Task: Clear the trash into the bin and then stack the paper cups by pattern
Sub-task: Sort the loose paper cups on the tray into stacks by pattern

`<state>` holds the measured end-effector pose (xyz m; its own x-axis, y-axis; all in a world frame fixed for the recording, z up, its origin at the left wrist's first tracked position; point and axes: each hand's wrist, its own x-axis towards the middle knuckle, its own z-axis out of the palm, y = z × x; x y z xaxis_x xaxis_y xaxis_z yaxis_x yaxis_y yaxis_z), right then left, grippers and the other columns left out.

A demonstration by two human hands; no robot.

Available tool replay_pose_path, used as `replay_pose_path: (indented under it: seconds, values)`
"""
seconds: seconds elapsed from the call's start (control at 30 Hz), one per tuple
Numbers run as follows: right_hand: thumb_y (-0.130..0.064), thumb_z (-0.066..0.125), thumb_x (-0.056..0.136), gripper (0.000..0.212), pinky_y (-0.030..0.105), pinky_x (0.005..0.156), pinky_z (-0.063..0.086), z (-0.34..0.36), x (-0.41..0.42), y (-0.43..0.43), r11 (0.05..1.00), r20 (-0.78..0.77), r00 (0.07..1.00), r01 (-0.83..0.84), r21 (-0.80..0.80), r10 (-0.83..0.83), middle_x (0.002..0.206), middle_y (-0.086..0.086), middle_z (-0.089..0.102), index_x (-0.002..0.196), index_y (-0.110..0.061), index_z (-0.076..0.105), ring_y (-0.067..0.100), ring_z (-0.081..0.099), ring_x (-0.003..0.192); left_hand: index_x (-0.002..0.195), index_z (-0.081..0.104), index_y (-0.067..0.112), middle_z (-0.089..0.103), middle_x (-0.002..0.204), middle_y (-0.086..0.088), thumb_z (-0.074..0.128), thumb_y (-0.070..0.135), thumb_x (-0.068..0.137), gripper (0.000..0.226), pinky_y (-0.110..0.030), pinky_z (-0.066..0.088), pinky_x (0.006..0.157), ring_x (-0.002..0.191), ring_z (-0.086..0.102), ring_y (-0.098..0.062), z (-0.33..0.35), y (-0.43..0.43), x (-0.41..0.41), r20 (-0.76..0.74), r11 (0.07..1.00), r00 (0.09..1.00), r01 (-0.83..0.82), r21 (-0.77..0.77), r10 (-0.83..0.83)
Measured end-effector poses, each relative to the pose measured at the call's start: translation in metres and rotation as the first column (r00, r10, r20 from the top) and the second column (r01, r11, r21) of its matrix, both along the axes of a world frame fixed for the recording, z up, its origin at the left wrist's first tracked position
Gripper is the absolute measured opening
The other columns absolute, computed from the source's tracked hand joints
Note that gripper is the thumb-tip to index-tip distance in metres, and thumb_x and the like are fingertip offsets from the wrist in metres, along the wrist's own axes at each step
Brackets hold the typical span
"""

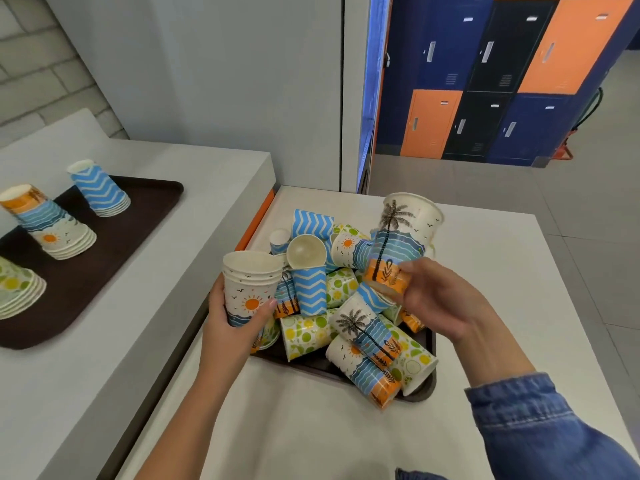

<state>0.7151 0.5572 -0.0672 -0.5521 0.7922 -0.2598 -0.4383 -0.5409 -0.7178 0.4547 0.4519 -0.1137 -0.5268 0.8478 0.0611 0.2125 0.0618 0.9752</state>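
My left hand (231, 318) grips an upright nested stack of sun-and-palm cups (250, 285) at the left edge of the near tray. My right hand (440, 299) holds a single sun-and-palm cup (401, 242) by its orange base, mouth up and tilted, above the pile. Under both hands a dark tray (420, 393) carries a heap of loose cups (346, 306): blue zigzag, lemon-lime and sun-and-palm patterns, most lying on their sides.
On the grey counter to the left a second dark tray (138, 216) bears upside-down stacks: blue zigzag cups (98, 188), sun-and-palm cups (48, 223) and lemon-lime cups (15, 289). A white table (311, 427) lies beneath the near tray. Coloured lockers (502, 81) stand behind.
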Motion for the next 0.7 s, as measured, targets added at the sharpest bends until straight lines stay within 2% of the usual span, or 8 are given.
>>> replay_pose_path:
  seconds: [0.1, 0.13, 0.2, 0.27, 0.37, 0.5, 0.6, 0.7]
  values:
    - [0.0, 0.079, 0.06, 0.076, 0.035, 0.075, 0.059, 0.014, -0.022, 0.008, 0.994, 0.125, 0.99, 0.061, 0.093, -0.072, 0.103, 0.017, 0.065, 0.128, 0.0, 0.045, 0.024, 0.066, 0.09, 0.125, 0.042, 0.048, 0.057, 0.12, 0.022, 0.081, 0.026, 0.069, 0.072, -0.008, 0.048, 0.078, 0.106, 0.056, 0.01, -0.005, -0.002, 0.008, -0.059, 0.998, 0.996, 0.062, -0.018, -0.063]
    - [0.005, 0.073, 0.066, 0.066, 0.032, 0.07, 0.058, 0.019, -0.03, 0.011, 0.988, 0.174, 0.979, 0.084, 0.131, -0.106, 0.098, 0.013, 0.066, 0.125, -0.003, 0.046, 0.02, 0.068, 0.083, 0.12, 0.039, 0.054, 0.055, 0.118, 0.027, 0.082, 0.025, 0.069, 0.073, -0.007, 0.048, 0.076, 0.105, 0.055, 0.013, -0.006, -0.001, 0.011, -0.077, 0.996, 0.993, 0.082, -0.025, -0.084]
    - [0.005, 0.074, 0.066, 0.062, 0.032, 0.075, 0.057, 0.027, -0.049, 0.016, 0.975, 0.253, 0.956, 0.098, 0.199, -0.147, 0.105, 0.012, 0.067, 0.122, -0.006, 0.049, 0.021, 0.069, 0.087, 0.118, 0.038, 0.059, 0.052, 0.119, 0.032, 0.083, 0.03, 0.068, 0.073, -0.012, 0.049, 0.081, 0.108, 0.054, 0.01, -0.009, 0.001, 0.014, -0.111, 0.993, 0.987, 0.108, -0.047, -0.113]
    - [-0.001, 0.083, 0.058, 0.07, 0.037, 0.085, 0.054, 0.028, -0.066, 0.018, 0.96, 0.359, 0.918, 0.073, 0.271, -0.171, 0.112, 0.009, 0.068, 0.12, -0.011, 0.052, 0.025, 0.067, 0.099, 0.124, 0.04, 0.053, 0.052, 0.121, 0.031, 0.084, 0.033, 0.066, 0.076, -0.022, 0.051, 0.087, 0.113, 0.054, 0.004, -0.014, 0.004, 0.015, -0.119, 0.99, 0.984, 0.125, -0.06, -0.131]
    - [-0.001, 0.086, 0.057, 0.074, 0.031, 0.083, 0.055, 0.026, -0.09, 0.013, 0.944, 0.443, 0.881, 0.012, 0.329, -0.166, 0.114, 0.005, 0.067, 0.122, -0.012, 0.051, 0.02, 0.066, 0.103, 0.132, 0.041, 0.041, 0.055, 0.126, 0.021, 0.084, 0.034, 0.065, 0.08, -0.03, 0.053, 0.091, 0.116, 0.055, -0.003, -0.018, 0.008, 0.017, -0.104, 0.988, 0.983, 0.143, -0.063, -0.149]
    - [-0.011, 0.088, 0.059, 0.076, 0.031, 0.092, 0.05, 0.018, -0.108, 0.007, 0.907, 0.568, 0.814, -0.145, 0.395, -0.117, 0.12, -0.001, 0.063, 0.125, -0.015, 0.05, 0.012, 0.059, 0.111, 0.128, 0.041, 0.046, 0.057, 0.124, 0.018, 0.084, 0.034, 0.066, 0.077, -0.031, 0.053, 0.091, 0.114, 0.057, -0.005, -0.017, 0.013, 0.019, -0.073, 0.989, 0.987, 0.143, -0.035, -0.145]
    - [-0.037, 0.089, 0.056, 0.1, 0.035, 0.108, 0.036, 0.017, -0.105, 0.004, 0.874, 0.69, 0.723, -0.333, 0.354, -0.005, 0.143, -0.008, 0.046, 0.142, -0.023, 0.039, 0.011, 0.042, 0.132, 0.123, 0.04, 0.053, 0.058, 0.119, 0.024, 0.084, 0.031, 0.067, 0.074, -0.026, 0.053, 0.086, 0.108, 0.06, -0.002, -0.016, 0.015, 0.015, -0.034, 0.993, 0.993, 0.116, -0.02, -0.116]
    - [-0.052, 0.082, 0.049, 0.124, 0.033, 0.108, 0.031, 0.02, -0.082, -0.005, 0.9, 0.746, 0.665, -0.33, 0.284, 0.009, 0.154, -0.009, 0.027, 0.151, -0.022, 0.019, 0.012, 0.028, 0.141, 0.115, 0.038, 0.059, 0.056, 0.109, 0.037, 0.084, 0.024, 0.067, 0.075, -0.008, 0.049, 0.075, 0.1, 0.057, 0.015, -0.015, 0.015, 0.008, -0.025, 0.997, 0.997, 0.076, 0.008, -0.076]
